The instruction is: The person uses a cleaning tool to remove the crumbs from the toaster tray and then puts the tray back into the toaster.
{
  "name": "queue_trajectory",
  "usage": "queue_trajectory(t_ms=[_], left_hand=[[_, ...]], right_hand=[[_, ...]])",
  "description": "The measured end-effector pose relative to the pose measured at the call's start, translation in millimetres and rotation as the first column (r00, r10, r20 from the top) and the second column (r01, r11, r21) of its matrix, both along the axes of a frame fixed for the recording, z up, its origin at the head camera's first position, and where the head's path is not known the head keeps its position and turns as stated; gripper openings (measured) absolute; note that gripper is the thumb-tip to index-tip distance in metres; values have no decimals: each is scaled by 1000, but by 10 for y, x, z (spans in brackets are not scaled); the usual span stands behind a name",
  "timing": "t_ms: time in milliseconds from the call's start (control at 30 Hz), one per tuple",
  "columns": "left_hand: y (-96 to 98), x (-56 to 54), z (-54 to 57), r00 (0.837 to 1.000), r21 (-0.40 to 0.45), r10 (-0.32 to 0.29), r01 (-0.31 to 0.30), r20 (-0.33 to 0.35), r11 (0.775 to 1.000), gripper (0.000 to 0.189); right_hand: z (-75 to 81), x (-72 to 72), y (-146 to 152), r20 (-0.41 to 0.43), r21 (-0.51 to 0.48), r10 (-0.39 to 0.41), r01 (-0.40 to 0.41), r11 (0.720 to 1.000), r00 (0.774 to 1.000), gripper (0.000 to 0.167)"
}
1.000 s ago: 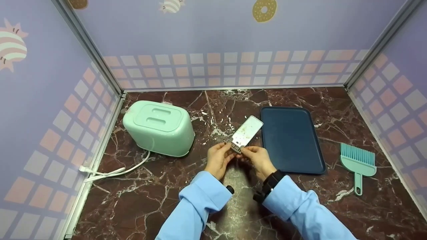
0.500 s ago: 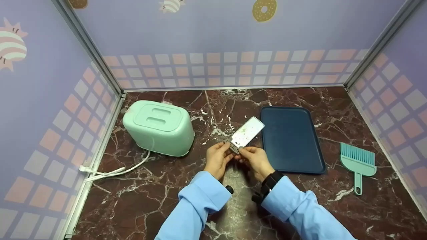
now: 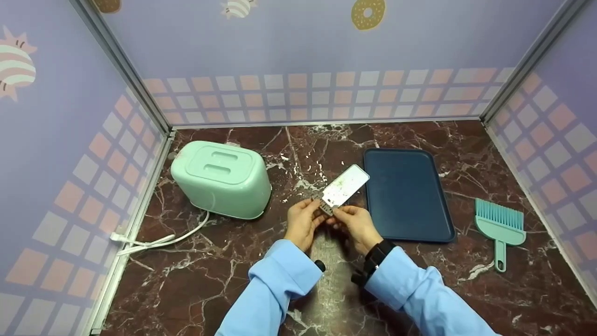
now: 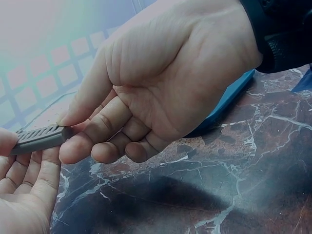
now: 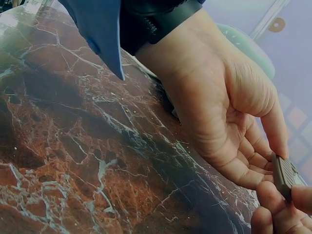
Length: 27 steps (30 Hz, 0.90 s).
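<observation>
Both hands hold a toaster crumb tray, a thin pale plate with greenish-brown crumbs on it and a grey ridged grip at its near end. My left hand pinches the left end of that grip between thumb and fingers. At its right end, my right hand pinches it the same way. The plate slants away to the right, its far corner beside the dark blue tray. In the left wrist view the ridged grip spans the two hands. The right wrist view shows the grip's edge between thumbs and fingers.
A mint-green toaster stands at the left, its white cord running to the left wall. Small pale crumbs dot the dark red marbled counter beyond the hands. A turquoise brush lies at the far right.
The crumb tray has tilted slightly, its far end shifting a little right and nearer. Both hands keep their pinch and have shifted slightly left.
</observation>
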<state>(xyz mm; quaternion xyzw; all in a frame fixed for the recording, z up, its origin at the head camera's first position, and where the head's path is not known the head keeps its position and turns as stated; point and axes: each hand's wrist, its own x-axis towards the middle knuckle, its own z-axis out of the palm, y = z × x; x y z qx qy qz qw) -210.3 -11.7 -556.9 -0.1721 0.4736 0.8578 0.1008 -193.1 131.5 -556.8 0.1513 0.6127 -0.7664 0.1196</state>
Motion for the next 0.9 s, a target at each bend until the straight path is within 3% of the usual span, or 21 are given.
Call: queue_trajectory(t_ms=[233, 467, 700, 900], left_hand=[[-20, -21, -19, 1000, -3, 1, -1, -26, 1000, 10], [-104, -52, -12, 998, -39, -12, 10, -57, 999, 14], [-275, -89, 20, 998, -76, -34, 30, -52, 997, 14], [-435, -113, 37, 997, -103, -65, 61, -37, 993, 21]], right_hand=[[2, 3, -4, 0, 11, 31, -31, 999, 1000, 14], [28, 41, 58, -22, 50, 145, -143, 988, 989, 17], [80, 45, 275, -65, 207, 259, -241, 948, 964, 35], [112, -17, 567, -83, 313, 265, -227, 922, 961, 34]])
